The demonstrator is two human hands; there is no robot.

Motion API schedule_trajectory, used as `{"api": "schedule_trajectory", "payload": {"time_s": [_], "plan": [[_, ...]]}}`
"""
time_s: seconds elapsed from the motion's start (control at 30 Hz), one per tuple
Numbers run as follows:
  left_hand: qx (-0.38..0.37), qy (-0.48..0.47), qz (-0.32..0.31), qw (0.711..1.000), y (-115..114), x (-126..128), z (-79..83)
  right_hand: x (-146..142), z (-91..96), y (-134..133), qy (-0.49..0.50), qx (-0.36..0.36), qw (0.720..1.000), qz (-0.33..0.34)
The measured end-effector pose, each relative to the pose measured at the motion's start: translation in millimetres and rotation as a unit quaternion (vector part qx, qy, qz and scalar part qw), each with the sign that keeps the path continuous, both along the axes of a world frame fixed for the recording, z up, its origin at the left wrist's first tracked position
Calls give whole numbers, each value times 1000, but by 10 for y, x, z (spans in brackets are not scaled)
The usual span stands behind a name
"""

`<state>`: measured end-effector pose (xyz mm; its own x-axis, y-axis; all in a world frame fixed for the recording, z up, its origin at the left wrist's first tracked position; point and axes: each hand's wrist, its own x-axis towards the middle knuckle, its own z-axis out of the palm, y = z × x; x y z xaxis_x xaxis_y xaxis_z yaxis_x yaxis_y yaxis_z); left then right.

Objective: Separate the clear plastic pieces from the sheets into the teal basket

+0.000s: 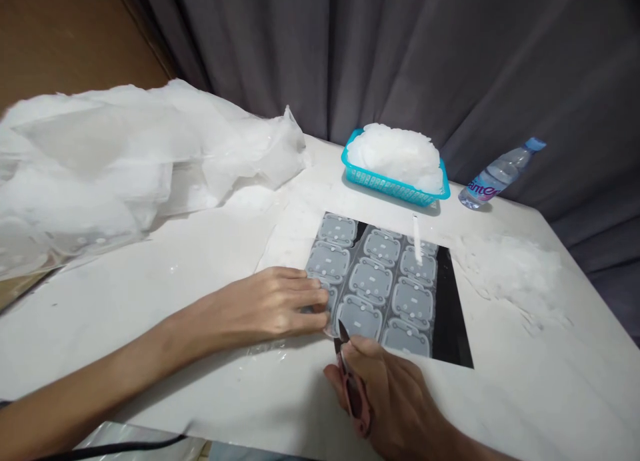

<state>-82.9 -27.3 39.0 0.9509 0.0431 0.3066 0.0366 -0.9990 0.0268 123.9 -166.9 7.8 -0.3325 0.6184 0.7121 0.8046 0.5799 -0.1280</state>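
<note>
A clear plastic sheet with several rounded, frosted moulded pieces in rows lies over a dark rectangular board. My left hand rests at the sheet's left edge, its fingers bent over the sheet and its thumb beside them, gripping it there. At the near edge, my right hand is closed round a pair of scissors with reddish-pink handles. Their short dark blades point away from me and touch or nearly touch the near-left piece. Whether plastic lies between the blades, I cannot tell.
A large heap of translucent plastic sheets covers the white table's left. Behind the board stands a turquoise basket piled with white pieces. A water bottle is at right, near clear plastic scraps.
</note>
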Motion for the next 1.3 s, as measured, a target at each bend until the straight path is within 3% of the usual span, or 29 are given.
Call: {"api": "schedule_trajectory", "payload": {"time_s": [0.2,0.43,0.57,0.67,0.87,1.0,1.3], "plan": [[24,0,5,1000,1,-53,9,-34,32,15,-11,6,1000,21],[121,-23,34,992,-32,1,19,-153,53,64,3,-4,1000,-5],[101,-25,24,994,-5,-21,-5,-158,16,95,24,2,1000,-16],[87,-28,20,996,13,-51,0,-131,-38,108,18,5,1000,13],[76,-22,23,997,0,-62,-6,-126,-202,120,34,-75,996,24],[85,-23,23,996,-12,-57,-35,-140,-227,122,26,-91,995,16],[89,-25,21,995,-9,-47,-19,-156,-233,136,38,-56,998,-4]]}}
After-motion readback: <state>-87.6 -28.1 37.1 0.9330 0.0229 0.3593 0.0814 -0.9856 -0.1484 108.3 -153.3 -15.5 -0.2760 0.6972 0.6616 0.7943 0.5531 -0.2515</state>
